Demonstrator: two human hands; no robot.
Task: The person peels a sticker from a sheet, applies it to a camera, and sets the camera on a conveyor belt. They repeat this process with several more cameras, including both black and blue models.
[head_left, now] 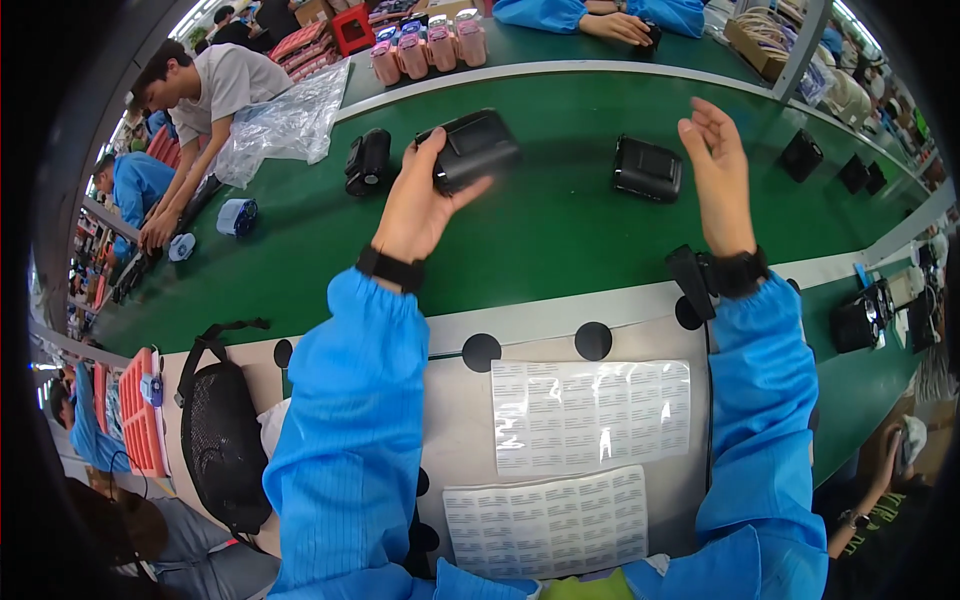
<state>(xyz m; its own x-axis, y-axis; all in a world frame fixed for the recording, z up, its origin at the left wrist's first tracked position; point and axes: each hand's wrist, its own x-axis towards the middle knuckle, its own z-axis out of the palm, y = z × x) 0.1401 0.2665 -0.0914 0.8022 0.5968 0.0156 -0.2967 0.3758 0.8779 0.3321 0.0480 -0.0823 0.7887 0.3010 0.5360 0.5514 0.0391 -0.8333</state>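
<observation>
A glossy black box-shaped device [476, 150], slightly blurred, is gripped in my left hand [412, 205] above the green work surface, with the thumb on its near side. My right hand [722, 175] is raised at the right, its fingers loosely bent and the thumb apart, holding nothing. Just left of that hand a second black device [647, 168] lies on the green surface. Another black device [368, 162], with a rounded body, stands left of my left hand. Black bands circle both wrists.
Two sheets of printed labels [592, 415] lie on the beige board before me, beside a black mesh pouch [222, 440]. Light-blue round parts [237, 217] and more black pieces [801, 155] sit on the green surface [540, 240]. A person in white [235, 82] works at the far left; pink devices [428, 48] stand behind.
</observation>
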